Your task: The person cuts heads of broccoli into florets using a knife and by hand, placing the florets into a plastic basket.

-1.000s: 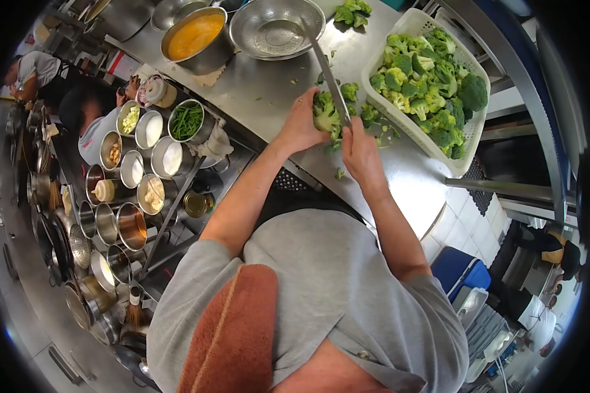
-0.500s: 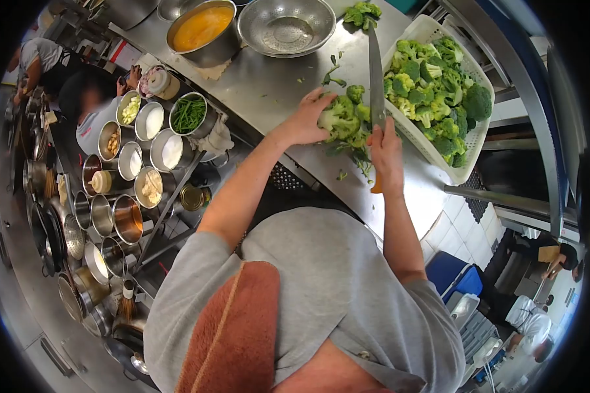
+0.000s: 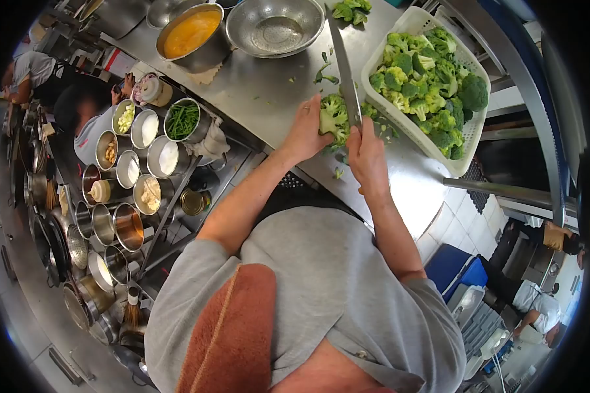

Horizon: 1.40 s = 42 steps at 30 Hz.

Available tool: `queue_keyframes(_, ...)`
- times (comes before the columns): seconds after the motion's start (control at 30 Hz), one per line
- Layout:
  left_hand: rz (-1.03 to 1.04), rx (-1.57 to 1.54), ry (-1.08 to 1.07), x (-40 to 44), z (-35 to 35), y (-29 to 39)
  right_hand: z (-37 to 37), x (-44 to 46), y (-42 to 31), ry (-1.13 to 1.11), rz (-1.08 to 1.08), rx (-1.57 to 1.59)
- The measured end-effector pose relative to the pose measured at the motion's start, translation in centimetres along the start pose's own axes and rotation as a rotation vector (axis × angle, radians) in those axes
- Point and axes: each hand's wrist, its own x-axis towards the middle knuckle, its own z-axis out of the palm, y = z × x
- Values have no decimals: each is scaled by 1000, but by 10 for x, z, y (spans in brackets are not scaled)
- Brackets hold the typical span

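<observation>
While right fingers [image 3: 368, 131] clench knife [image 3: 343, 64], left fingers [image 3: 313, 107] half-curl against broccoli [image 3: 334, 116]; can [image 3: 192, 202] lettering, if any, unreadable.

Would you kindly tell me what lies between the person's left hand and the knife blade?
In the head view, a broccoli piece lies between the left hand and the knife blade, which the right hand holds.
</observation>
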Motion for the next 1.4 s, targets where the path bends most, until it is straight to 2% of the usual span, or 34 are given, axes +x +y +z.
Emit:
queue_keyframes(0.1,45,7,41,-1,5,-4,0,0,-1,5,-28,37)
queue_keyframes(0.17,13,26,27,0,4,0,16,1,15,-61,-46,-184)
queue_keyframes(0.2,14,26,29,0,4,0,20,1,21,-61,-48,-185)
queue_keyframes(0.27,18,46,10,-1,2,-3,25,3,29,53,-167,-140)
queue_keyframes(0.3,13,46,4,-4,3,-5,21,2,29,49,-161,-139)
queue_keyframes(0.37,-19,20,37,1,3,-11,5,14,29,47,91,-15)
queue_keyframes(0.4,-21,21,33,-1,-1,-6,-1,18,33,79,6,-66)
queue_keyframes(0.47,-247,-93,49,-2,-11,4,-5,15,29,59,19,-71)
queue_keyframes(0.57,-289,-155,-2,-4,-18,11,4,0,20,16,88,-49)
queue_keyframes(0.67,-284,-100,79,-4,-10,7,20,-6,17,-11,-42,-72)
queue_keyframes(0.77,-270,-80,75,-8,-11,10,14,-5,2,13,-51,26)
queue_keyframes(0.87,-287,-73,73,-9,-8,7,13,-2,-7,16,-80,-38)
queue_keyframes(1.1,-245,-80,108,-7,-3,5,32,3,18,7,-104,-62)
queue_keyframes(1.2,-248,-129,97,-7,0,7,32,4,23,53,-125,-55)
queue_keyframes(1.4,-219,-149,25,-8,-1,10,35,13,34,-9,-86,-113)
